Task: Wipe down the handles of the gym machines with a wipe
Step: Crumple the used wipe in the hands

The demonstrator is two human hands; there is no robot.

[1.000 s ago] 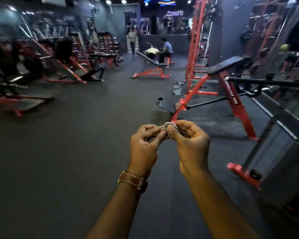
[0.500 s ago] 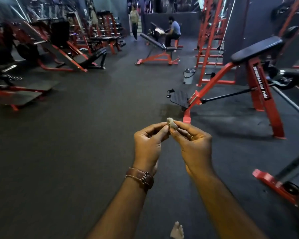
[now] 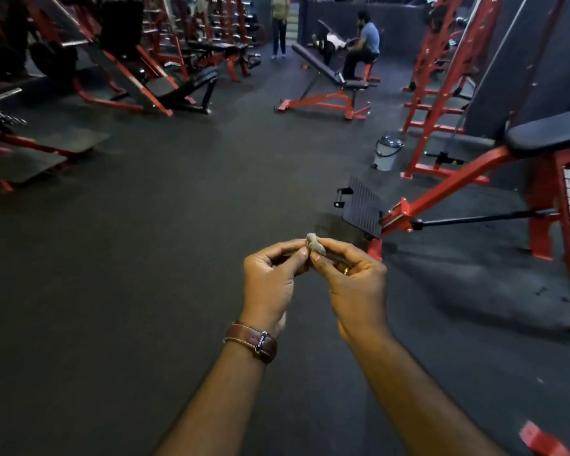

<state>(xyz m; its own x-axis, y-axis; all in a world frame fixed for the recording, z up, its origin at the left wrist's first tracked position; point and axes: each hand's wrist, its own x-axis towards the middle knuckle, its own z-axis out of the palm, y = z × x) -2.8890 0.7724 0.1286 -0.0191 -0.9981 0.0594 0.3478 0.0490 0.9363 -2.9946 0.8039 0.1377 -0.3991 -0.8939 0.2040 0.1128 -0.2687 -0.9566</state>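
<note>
My view has tipped down toward the floor (image 3: 145,291) and closer to the red machine (image 3: 458,179). Both hands, left hand (image 3: 270,281) and right hand (image 3: 352,278), go on pinching the balled wipe (image 3: 315,246) between them at chest height; I judge no handle wiped yet.

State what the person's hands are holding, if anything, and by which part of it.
A small crumpled wipe, pinched between the fingers of the left hand and the right hand, one on each side of the wad.
</note>
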